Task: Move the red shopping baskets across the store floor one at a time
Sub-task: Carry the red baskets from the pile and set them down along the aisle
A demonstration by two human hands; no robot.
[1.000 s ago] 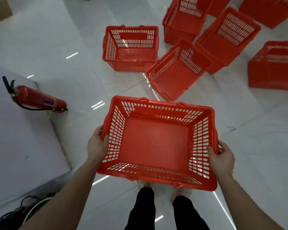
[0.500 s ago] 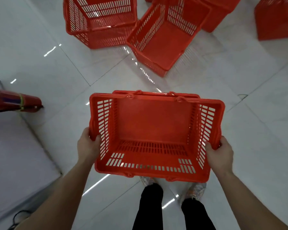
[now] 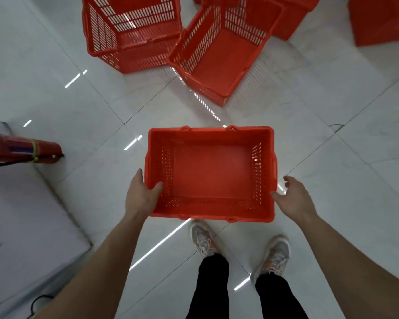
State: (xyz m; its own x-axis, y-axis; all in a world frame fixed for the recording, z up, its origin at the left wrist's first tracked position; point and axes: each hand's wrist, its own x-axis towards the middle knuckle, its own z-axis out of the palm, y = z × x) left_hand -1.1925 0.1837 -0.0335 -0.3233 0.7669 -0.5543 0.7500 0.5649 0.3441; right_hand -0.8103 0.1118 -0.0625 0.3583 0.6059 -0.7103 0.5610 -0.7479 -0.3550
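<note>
White floor [image 3: 55, 65] bears the red basket [image 3: 211, 176], long axis 9 to 3. Your left grip [image 3: 143, 194] clasps its 9 o'clock wall; right grip [image 3: 294, 199] wide beside it.

The only view comes from a wide-angle camera on the person's head. It faces almost straight down at the tiled floor [image 3: 332, 180]. The person's shoes [image 3: 203, 240] are near the bottom edge, the red basket [image 3: 211, 171] is close below the camera, and other baskets [image 3: 217, 54] lie farther away at the top edge.
</note>
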